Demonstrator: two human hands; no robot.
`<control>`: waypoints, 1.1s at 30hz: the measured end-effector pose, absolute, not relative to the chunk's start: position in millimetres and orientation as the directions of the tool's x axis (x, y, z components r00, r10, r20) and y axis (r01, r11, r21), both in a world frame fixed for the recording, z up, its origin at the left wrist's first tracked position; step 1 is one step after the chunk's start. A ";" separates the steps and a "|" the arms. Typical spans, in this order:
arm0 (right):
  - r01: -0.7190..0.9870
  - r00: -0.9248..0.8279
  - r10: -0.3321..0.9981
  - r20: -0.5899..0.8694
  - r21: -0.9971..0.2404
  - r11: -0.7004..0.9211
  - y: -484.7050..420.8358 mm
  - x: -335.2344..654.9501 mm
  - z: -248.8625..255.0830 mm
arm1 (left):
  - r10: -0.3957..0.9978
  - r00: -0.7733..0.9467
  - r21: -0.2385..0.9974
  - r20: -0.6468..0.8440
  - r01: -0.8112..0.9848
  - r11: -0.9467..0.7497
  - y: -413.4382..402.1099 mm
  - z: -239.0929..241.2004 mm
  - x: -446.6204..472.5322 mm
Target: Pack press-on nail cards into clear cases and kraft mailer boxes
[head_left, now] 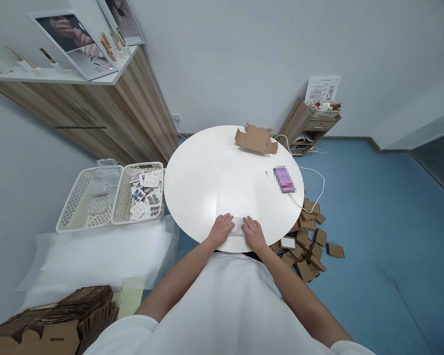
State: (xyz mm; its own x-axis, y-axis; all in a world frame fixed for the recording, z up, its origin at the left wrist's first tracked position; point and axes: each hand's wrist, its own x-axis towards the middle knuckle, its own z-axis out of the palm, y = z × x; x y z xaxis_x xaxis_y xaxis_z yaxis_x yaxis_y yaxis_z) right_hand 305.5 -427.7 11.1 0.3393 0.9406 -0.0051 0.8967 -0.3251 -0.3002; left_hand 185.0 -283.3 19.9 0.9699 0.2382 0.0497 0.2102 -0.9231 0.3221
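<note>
At the near edge of the round white table (192, 182), a small clear, flat plastic case (238, 227) lies between my hands. My left hand (222, 229) grips its left end, fingers closed over the side. On the opposite end, my right hand (253, 232) is closed in the same way. Under the case, a pale translucent sheet (237, 197) stretches away from me over the tabletop. The case's contents are too small to make out.
An unfolded cardboard box (257, 139) and a blurred purple device (284, 179) with a white cable are on the table. Left are a basket of cards (116, 207), a basket of clear cases (64, 217), white sheets (103, 251) and flat cartons (59, 335). Small boxes (307, 241) litter the floor right.
</note>
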 end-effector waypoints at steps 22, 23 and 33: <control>0.599 0.290 0.920 -0.264 -0.699 -0.390 -415.2 321.8 48.5 | 0.294 0.944 0.604 -0.153 0.325 -0.728 -272.5 45.4 175.3; 0.581 0.312 0.905 -0.288 -0.697 -0.422 -410.3 326.8 47.7 | 0.322 0.931 0.613 -0.170 0.356 -0.705 -267.7 45.2 178.4; 0.433 0.512 0.804 -0.303 -0.717 -0.546 -403.9 351.6 18.5 | 0.526 0.747 0.616 -0.407 0.649 -0.446 -232.0 26.1 191.3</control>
State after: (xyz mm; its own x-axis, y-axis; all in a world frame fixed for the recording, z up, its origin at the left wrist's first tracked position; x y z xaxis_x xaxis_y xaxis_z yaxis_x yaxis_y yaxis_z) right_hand 351.6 -403.9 18.5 0.5122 0.8038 -0.3026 0.4330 -0.5459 -0.7173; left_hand 191.3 -232.0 26.1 0.7470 0.5257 -0.4069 0.6495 -0.4462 0.6157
